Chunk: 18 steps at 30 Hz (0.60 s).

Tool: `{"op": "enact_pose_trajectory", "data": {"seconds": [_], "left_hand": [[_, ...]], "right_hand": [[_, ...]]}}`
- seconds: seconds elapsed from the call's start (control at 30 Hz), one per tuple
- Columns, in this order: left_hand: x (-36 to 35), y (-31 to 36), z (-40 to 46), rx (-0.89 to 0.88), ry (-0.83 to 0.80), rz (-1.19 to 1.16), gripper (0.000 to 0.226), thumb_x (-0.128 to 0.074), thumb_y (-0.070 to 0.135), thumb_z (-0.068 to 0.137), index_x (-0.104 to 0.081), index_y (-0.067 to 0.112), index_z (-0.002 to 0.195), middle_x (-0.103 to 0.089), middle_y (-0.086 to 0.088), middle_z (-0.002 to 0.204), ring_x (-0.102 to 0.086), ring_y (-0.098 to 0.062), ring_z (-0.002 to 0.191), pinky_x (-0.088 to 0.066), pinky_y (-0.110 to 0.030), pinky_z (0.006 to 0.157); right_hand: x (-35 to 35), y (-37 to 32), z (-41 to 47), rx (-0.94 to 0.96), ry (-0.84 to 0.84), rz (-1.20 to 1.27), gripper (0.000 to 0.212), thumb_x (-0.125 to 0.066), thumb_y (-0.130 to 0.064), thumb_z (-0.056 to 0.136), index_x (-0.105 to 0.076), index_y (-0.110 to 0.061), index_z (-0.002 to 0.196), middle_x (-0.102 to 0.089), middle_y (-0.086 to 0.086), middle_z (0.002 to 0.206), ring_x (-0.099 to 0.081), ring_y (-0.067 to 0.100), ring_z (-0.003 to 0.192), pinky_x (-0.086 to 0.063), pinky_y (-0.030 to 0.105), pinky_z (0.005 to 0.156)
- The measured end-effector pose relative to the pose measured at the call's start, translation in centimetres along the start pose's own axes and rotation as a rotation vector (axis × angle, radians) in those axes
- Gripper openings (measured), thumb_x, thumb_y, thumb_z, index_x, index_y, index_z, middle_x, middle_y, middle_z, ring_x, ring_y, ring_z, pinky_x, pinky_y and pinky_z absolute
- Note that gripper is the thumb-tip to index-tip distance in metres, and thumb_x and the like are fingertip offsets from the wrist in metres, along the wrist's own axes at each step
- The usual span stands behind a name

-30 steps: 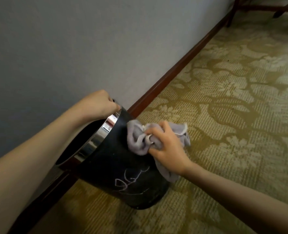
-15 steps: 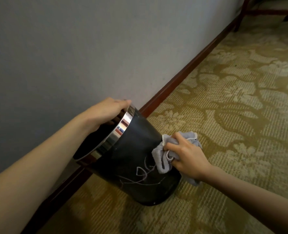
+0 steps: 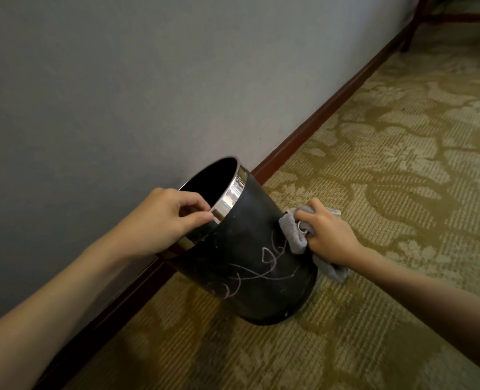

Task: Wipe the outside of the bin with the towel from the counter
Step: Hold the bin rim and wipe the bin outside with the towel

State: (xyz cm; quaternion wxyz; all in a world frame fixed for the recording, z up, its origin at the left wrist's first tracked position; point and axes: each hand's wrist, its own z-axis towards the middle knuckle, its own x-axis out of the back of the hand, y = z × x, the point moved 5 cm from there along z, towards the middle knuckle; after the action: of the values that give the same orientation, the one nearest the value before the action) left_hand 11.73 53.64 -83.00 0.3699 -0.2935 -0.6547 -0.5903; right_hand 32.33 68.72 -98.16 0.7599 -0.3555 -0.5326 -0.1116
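Note:
A black round bin (image 3: 250, 263) with a shiny metal rim stands on the carpet, tilted toward the wall. Pale scribbled lines mark its near side. My left hand (image 3: 168, 218) pinches the near part of the rim with thumb and fingers. My right hand (image 3: 326, 235) grips a bunched grey towel (image 3: 293, 235) and presses it against the bin's right side, about halfway down. One end of the towel hangs below my wrist, close to the carpet.
A grey wall (image 3: 148, 94) with a dark red-brown skirting board (image 3: 317, 128) runs along the left, just behind the bin. Green-gold patterned carpet (image 3: 402, 164) covers the floor. Dark wooden furniture legs (image 3: 414, 26) stand at the top right.
My right hand has slid the towel down and around the bin's right side. My left hand has shifted from the far rim to the near rim, and the bin's opening shows more.

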Motion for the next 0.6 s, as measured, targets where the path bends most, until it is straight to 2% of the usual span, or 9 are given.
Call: {"op": "enact_pose_trajectory", "data": {"seconds": [0.07,0.2,0.27,0.43,0.6], "left_hand": [[-0.3,0.4,0.4,-0.026,0.049,0.032,0.009,-0.064,0.028,0.084,-0.070,0.028,0.078,-0.068,0.010,0.070,-0.063,0.000,0.072,-0.042,-0.008,0.061],[-1.0,1.4,1.5,-0.040,0.055,0.061,0.012,-0.062,0.029,0.085,-0.071,0.022,0.082,-0.068,0.006,0.072,-0.062,-0.003,0.070,-0.045,-0.010,0.058],[-1.1,1.9,2.4,-0.035,0.068,0.090,0.013,-0.062,0.030,0.085,-0.071,0.020,0.083,-0.067,0.006,0.071,-0.063,-0.006,0.065,-0.044,-0.013,0.054],[-0.8,2.3,5.1,0.032,0.125,0.135,0.011,-0.066,0.028,0.083,-0.069,0.021,0.075,-0.060,0.013,0.062,-0.054,0.002,0.060,-0.034,-0.013,0.053],[-1.1,2.4,6.6,0.066,0.113,0.111,0.009,-0.069,0.027,0.080,-0.068,0.023,0.071,-0.062,0.011,0.064,-0.054,0.004,0.062,-0.037,-0.014,0.057]], "right_hand": [[0.0,0.6,0.3,-0.016,-0.028,0.037,0.024,-0.055,-0.007,0.082,-0.051,-0.027,0.094,-0.036,-0.001,0.097,-0.046,0.024,0.071,-0.037,0.035,0.048],[0.9,1.4,1.4,-0.143,-0.019,0.195,0.027,-0.060,-0.012,0.079,-0.058,-0.024,0.103,-0.041,-0.001,0.098,-0.050,0.021,0.084,-0.049,0.046,0.071],[1.4,1.0,2.0,-0.167,0.007,0.226,0.030,-0.061,-0.012,0.077,-0.058,-0.024,0.104,-0.041,-0.001,0.097,-0.050,0.021,0.084,-0.049,0.048,0.073],[3.4,-2.6,1.3,0.005,0.197,0.175,0.028,-0.067,-0.020,0.074,-0.055,-0.031,0.097,-0.040,-0.005,0.098,-0.048,0.014,0.079,-0.045,0.033,0.058],[1.9,-4.4,-2.4,0.211,0.176,-0.010,0.037,-0.073,-0.020,0.068,-0.061,-0.024,0.103,-0.051,0.007,0.102,-0.055,0.022,0.079,-0.047,0.030,0.047]]}}
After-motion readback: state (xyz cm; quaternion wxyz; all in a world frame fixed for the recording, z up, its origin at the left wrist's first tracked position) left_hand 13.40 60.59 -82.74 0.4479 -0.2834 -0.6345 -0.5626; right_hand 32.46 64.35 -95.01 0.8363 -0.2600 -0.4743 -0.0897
